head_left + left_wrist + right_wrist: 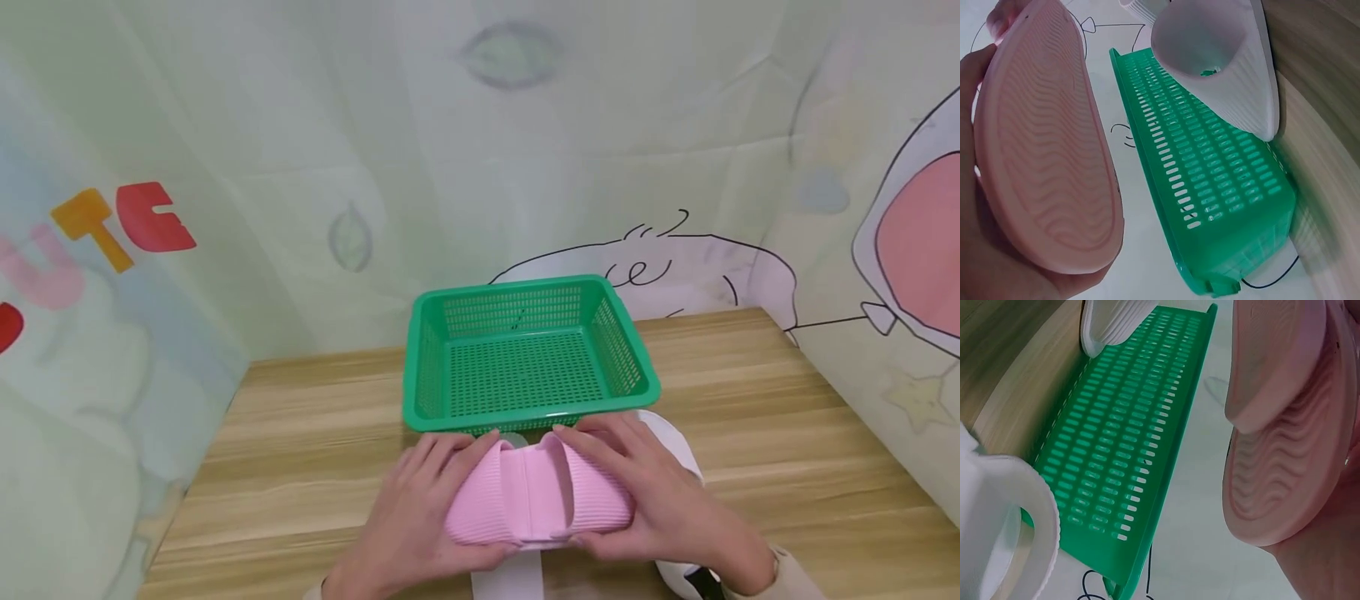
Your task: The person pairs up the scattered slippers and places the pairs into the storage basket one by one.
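Wooden table (322, 442), left fingers (467, 460) and right fingers (596, 452) clasping pink slippers (480, 504); soles (1054, 144), wrist views only

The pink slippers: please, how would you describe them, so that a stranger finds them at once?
On the wooden table, find the green basket. In the head view, just in front of it, the left hand and the right hand grip the pink slippers. Their pink colour sets them apart from the white slippers nearby.
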Available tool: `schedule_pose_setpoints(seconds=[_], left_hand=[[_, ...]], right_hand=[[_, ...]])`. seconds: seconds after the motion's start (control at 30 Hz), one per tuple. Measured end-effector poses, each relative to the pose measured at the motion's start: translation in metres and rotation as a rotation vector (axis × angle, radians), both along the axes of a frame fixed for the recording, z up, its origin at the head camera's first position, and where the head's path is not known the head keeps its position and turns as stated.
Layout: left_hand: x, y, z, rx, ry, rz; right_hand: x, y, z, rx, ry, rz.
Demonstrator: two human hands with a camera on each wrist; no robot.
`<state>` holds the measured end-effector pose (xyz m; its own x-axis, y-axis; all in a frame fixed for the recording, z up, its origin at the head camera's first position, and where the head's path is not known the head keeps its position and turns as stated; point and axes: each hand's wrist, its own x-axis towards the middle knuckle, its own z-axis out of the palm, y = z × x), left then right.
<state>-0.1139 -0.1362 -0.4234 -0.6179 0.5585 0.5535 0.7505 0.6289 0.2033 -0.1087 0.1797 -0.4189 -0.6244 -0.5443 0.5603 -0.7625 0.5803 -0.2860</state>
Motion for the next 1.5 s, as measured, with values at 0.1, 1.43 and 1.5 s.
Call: schedule_pose_setpoints(seconds=[0.1,1.43,1.5], left_hand=[[-0.001,0.004,0.0,0.008,0.012,-0.018],[-0.008,0.025,0.004,0.138,0.077,-0.095],[-0.008,0.025,0.005,0.151,0.078,-0.096]], right_hand=[[-0.001,-0.002,0.0,-0.025,0.027,0.02],[0.002,-0.019,0.0,-0.194,0.047,0.093],[0.002,-0.019,0.0,-0.234,0.038,0.112]])
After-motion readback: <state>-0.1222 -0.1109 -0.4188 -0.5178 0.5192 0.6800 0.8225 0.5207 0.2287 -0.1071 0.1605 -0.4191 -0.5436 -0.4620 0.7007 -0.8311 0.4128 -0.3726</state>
